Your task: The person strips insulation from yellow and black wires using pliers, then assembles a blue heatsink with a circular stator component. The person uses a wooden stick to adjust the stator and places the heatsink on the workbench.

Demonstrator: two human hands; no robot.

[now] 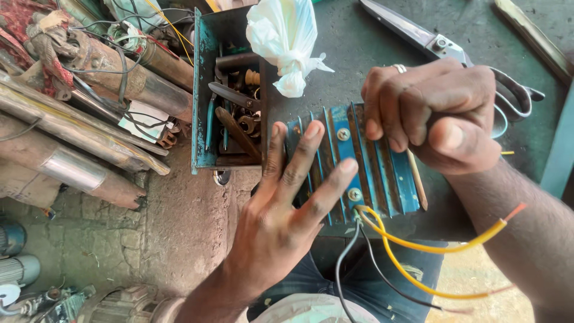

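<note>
Lying under both hands, blue ribbed motor casing (pixel 359 161) (paint chipped)

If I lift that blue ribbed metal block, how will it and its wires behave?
The blue ribbed block looks like solid finned metal, so probably stiff and heavy for its size. Its ridges should give grip. The yellow wires and black wires hang loose below, likely to flop and trail.

My left hand (pixel 287 203) lies flat, fingers spread wide; my right hand (pixel 436 113) is clenched into a tight fist, ring showing.
</note>
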